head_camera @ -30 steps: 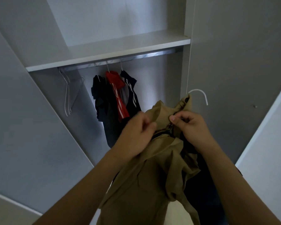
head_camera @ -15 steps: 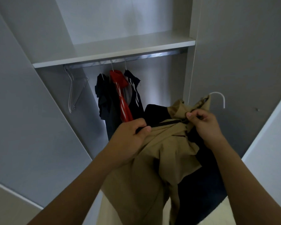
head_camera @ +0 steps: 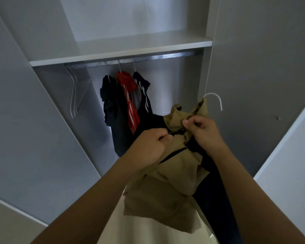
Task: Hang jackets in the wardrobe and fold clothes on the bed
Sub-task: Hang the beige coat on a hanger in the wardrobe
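I hold a tan jacket (head_camera: 167, 189) with a dark lining in front of the open wardrobe. It sits on a white hanger (head_camera: 216, 98) whose hook sticks up above the collar. My left hand (head_camera: 151, 147) pinches the jacket's dark zipper edge at its front. My right hand (head_camera: 202, 132) pinches the same edge a little higher, close to the collar. The metal rail (head_camera: 165, 56) runs under the wardrobe shelf, above and behind the jacket.
Three garments hang on the rail: a dark one (head_camera: 111, 101), a red one with white stripes (head_camera: 128, 95) and a navy one with white stripes (head_camera: 143, 92). Empty white hangers (head_camera: 76, 95) hang at the rail's left end. Wardrobe doors stand open left and right; a shelf (head_camera: 123, 48) tops the rail.
My hands spread apart along the zipper edge half a second ago; now they are closer together again. The view has tilted slightly, and the hanger hook has shifted right.
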`<control>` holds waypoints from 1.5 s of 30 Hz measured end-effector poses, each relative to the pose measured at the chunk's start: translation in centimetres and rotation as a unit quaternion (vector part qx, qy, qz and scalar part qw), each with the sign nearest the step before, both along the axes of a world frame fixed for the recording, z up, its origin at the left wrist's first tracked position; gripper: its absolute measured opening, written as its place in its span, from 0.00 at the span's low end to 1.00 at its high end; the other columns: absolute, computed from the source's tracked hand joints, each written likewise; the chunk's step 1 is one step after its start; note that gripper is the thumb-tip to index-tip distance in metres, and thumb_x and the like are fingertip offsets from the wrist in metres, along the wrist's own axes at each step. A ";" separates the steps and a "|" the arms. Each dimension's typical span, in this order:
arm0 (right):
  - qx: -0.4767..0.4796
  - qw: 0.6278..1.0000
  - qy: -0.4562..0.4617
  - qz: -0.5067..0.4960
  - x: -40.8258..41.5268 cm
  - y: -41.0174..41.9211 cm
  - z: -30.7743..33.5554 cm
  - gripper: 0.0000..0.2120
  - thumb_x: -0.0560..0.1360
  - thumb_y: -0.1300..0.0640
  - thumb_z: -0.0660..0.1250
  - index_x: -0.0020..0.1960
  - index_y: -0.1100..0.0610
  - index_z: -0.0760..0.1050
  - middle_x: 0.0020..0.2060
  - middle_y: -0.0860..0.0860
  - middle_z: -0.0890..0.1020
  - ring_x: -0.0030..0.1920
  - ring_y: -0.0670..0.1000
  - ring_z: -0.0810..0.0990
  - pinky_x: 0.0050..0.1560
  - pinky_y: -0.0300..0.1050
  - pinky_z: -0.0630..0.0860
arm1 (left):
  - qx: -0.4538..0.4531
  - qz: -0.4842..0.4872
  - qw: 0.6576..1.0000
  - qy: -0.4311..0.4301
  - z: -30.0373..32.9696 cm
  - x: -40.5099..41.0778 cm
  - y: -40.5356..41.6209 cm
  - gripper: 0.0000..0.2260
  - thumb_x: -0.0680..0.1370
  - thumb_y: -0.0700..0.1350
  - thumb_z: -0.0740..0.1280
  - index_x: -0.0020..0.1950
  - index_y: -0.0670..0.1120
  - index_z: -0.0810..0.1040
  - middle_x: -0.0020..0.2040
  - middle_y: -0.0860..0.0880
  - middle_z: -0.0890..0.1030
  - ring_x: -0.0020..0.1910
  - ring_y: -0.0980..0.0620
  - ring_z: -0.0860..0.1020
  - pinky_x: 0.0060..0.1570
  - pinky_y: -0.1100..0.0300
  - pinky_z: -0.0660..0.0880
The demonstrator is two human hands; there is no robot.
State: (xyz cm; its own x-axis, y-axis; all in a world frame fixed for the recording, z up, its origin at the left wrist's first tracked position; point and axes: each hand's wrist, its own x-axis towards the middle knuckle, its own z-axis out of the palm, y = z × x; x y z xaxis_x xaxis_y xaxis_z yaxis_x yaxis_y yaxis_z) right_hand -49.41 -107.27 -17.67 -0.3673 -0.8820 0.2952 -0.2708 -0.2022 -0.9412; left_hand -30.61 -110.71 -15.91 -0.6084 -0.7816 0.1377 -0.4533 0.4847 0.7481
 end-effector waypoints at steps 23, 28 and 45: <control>0.047 0.999 0.013 0.018 3.2 -1.6 1.0 0.17 0.77 0.56 0.69 0.30 0.53 0.70 0.24 0.42 0.71 0.29 0.43 0.69 0.35 0.42 0.69 | -0.188 0.156 0.967 -0.066 -2.5 -1.5 2.3 0.05 0.80 0.43 0.61 0.47 0.43 0.72 0.43 0.50 0.69 0.42 0.53 0.68 0.39 0.62 0.59; 0.058 0.998 -0.003 -0.029 2.9 -2.4 0.8 0.17 0.77 0.56 0.67 0.32 0.55 0.69 0.24 0.45 0.71 0.26 0.44 0.69 0.33 0.43 0.69 | -0.252 0.067 0.961 -0.092 -1.7 -0.9 3.0 0.04 0.72 0.35 0.66 0.44 0.41 0.72 0.41 0.46 0.70 0.39 0.49 0.69 0.39 0.58 0.63; 0.093 0.989 0.106 0.032 2.7 -0.4 2.5 0.08 0.71 0.47 0.73 0.36 0.47 0.80 0.32 0.42 0.82 0.37 0.43 0.80 0.43 0.43 0.77 | -0.103 0.212 0.963 0.128 -2.1 3.4 1.1 0.06 0.83 0.39 0.58 0.48 0.40 0.71 0.38 0.48 0.73 0.37 0.62 0.72 0.37 0.73 0.69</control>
